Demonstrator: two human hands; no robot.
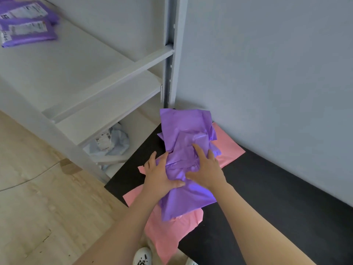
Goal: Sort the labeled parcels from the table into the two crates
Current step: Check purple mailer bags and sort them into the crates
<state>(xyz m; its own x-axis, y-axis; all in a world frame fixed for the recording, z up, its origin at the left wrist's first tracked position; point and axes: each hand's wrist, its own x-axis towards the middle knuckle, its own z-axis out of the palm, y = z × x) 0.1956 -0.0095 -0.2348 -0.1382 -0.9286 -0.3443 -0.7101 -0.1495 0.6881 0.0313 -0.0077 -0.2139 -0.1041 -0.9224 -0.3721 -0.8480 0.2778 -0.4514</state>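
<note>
A heap of purple plastic parcels (186, 131) lies on a low black table (267, 188), on top of pink parcels (168, 232). My left hand (159, 175) grips the left edge of the nearest purple parcel (189, 199), thumb pressed on top. My right hand (205, 169) lies flat on the purple heap with its fingers spread. The parcels show their plain sides; no labels are visible on them. No crate is in view.
A white metal shelf rack (107, 79) stands to the left, with two labeled purple parcels (26, 25) on its upper shelf and a pale blue labeled parcel (108, 144) on the bottom. A grey wall (267, 73) runs behind the table. Wooden floor (38, 207) lies at the left.
</note>
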